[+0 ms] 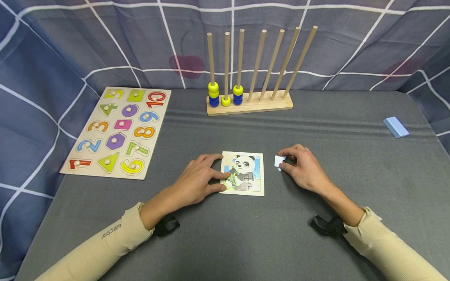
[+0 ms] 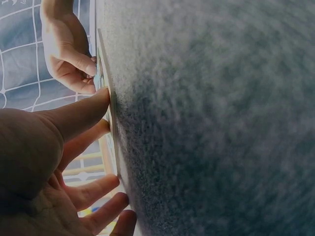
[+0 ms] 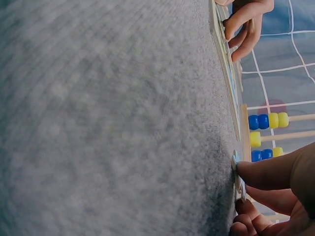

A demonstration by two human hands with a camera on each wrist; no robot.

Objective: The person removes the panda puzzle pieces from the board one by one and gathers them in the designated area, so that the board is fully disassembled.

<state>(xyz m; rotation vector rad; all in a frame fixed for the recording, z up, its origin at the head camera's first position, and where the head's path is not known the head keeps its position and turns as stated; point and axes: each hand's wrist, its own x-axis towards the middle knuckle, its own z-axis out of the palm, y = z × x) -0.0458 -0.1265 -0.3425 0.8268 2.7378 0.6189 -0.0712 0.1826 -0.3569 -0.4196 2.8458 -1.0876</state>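
A square panda jigsaw puzzle [image 1: 261, 181] in a pale wooden frame lies flat in the middle of the table. My left hand [image 1: 195, 180] rests at its left side, thumb and fingers spread and touching the frame, with one fingertip over the picture. To the right of the puzzle, my right hand [image 1: 305, 168] pinches a small light-blue and white puzzle piece [image 1: 278, 160] between thumb and fingers. In the right wrist view this piece [image 3: 238, 179] is held low, close to the table surface. Part of it is hidden by the fingers.
On the left lies a wooden number-and-shape peg board [image 1: 154, 148]. A bead stacker [image 1: 253, 107] with several upright rods stands at the back, yellow and blue beads on its left rods. A light-blue block [image 1: 396, 127] lies far right. Checked cloth [image 1: 197, 39] hangs behind the table.
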